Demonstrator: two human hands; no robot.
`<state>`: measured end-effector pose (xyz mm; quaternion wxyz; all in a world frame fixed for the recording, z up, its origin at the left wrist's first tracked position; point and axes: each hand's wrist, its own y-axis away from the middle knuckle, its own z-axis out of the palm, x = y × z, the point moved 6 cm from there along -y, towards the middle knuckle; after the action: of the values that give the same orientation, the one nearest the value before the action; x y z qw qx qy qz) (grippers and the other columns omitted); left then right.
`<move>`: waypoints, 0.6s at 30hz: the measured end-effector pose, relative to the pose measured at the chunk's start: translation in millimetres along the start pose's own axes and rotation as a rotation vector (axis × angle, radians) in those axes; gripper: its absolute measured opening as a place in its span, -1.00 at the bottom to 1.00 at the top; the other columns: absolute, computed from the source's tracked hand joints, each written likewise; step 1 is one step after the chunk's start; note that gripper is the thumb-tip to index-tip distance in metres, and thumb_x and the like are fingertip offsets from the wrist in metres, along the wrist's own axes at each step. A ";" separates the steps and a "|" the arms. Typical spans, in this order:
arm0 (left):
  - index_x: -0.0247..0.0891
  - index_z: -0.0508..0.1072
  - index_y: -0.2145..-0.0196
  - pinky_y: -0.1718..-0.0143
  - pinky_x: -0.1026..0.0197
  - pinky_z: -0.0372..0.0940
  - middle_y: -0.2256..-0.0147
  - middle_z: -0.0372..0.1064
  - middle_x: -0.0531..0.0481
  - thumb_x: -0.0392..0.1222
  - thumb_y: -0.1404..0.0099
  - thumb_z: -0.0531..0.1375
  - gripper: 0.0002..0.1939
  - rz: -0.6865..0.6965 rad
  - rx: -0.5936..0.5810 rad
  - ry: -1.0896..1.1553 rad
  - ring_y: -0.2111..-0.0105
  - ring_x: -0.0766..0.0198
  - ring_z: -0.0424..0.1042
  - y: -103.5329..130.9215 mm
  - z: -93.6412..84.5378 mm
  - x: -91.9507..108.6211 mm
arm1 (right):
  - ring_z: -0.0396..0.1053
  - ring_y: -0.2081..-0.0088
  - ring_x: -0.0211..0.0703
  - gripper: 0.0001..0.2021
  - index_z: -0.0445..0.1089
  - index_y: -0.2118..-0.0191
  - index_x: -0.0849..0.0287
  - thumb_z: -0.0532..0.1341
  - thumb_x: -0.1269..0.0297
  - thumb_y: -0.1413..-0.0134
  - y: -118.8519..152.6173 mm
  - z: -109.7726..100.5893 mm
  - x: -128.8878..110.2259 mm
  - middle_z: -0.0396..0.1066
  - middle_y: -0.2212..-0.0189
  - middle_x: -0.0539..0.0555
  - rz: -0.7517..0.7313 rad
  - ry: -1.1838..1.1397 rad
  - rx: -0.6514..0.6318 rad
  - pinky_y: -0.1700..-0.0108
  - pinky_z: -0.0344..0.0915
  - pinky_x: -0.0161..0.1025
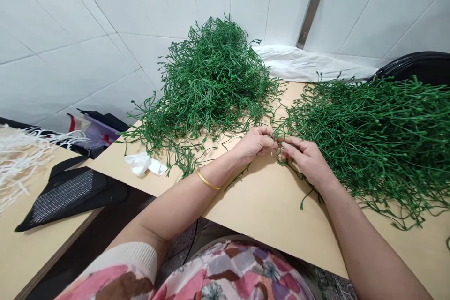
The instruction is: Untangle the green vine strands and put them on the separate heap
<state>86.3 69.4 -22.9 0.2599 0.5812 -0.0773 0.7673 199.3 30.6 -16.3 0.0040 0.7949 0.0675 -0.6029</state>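
Landmark: tall green heap [218, 75]. Worked strands [280, 161]: at the fingertips, just off the near right edge of the tall green heap.

Left hand [258, 143]: narrowed to a thumb-and-finger pinch on the worked strands. Right hand [305, 157]: same narrow pinch, fingertips almost meeting the left ones. Exact strand count: cannot tell, too small and overlapped.

Doing it well, by judgement: keep both pinches close for fine control. Steady with left, work with right. Pull gently along strand length, no jerks; thin, curly, branch-tipped stems, likely to snag on neighbours. Free trailing ends before any pull. Best to work over bare table [267, 215], nearer the body than the heap, clear of the wide green bundle [379, 140] to the heap's right. If tangled, one strand at a time.

Brands, labels, writing: none readable. Nothing legible on the black mesh pouch [63, 199], well left of the heap and nearer; nor on the white scrap [140, 164] at its near left; nor on the metal bracket [312, 7], up and right of it.
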 end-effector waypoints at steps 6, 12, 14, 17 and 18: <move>-0.30 0.27 0.53 0.68 0.38 -0.25 0.61 0.27 0.09 -0.47 0.22 0.14 -0.79 0.006 -0.046 -0.059 0.71 0.55 0.03 2.1 3.1 0.0 | 0.22 0.55 -0.30 -0.74 0.42 0.46 0.24 0.16 0.13 0.03 -0.8 -5.9 -0.4 0.34 0.61 0.01 0.028 -0.009 0.039 0.46 0.17 -0.32; -0.29 0.24 0.51 0.67 0.37 -0.23 0.65 0.21 0.13 -0.46 0.21 0.16 -0.76 0.014 -0.074 0.031 0.74 0.56 -0.01 4.3 7.8 1.4 | 0.23 0.57 -0.29 -0.77 0.40 0.42 0.23 0.13 0.16 0.02 0.6 -7.2 -1.7 0.31 0.63 0.01 0.072 -0.037 0.157 0.51 0.16 -0.34; -0.27 0.21 0.50 0.68 0.38 -0.23 0.69 0.16 0.17 -0.48 0.21 0.17 -0.73 0.006 -0.040 0.068 0.75 0.56 -0.01 2.9 5.4 0.2 | 0.22 0.58 -0.30 -0.76 0.39 0.33 0.23 0.12 0.16 0.00 0.4 -10.1 -1.6 0.34 0.56 0.02 0.047 -0.012 0.198 0.51 0.18 -0.32; -0.25 0.17 0.50 0.69 0.39 -0.25 0.70 0.16 0.18 -0.50 0.21 0.17 -0.69 -0.012 0.053 0.107 0.76 0.55 -0.01 -1.0 -2.8 -2.3 | 0.27 0.47 -0.24 -0.78 0.35 0.24 0.21 0.11 0.21 -0.02 7.0 -26.3 -15.0 0.37 0.41 0.08 -0.133 0.271 0.439 0.40 0.26 -0.25; -0.25 0.16 0.50 0.70 0.39 -0.25 0.69 0.17 0.17 -0.50 0.21 0.16 -0.69 -0.013 0.079 0.117 0.76 0.54 0.00 -2.2 -5.4 -2.7 | 0.28 0.42 -0.21 -0.80 0.35 0.25 0.21 0.10 0.24 -0.03 12.6 -31.0 -23.8 0.36 0.38 0.09 -0.225 0.393 0.546 0.35 0.27 -0.22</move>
<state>83.3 72.7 -27.5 0.2457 0.5455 -0.0280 0.8008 224.1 18.4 14.1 -0.2882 0.8550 -0.0096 -0.4310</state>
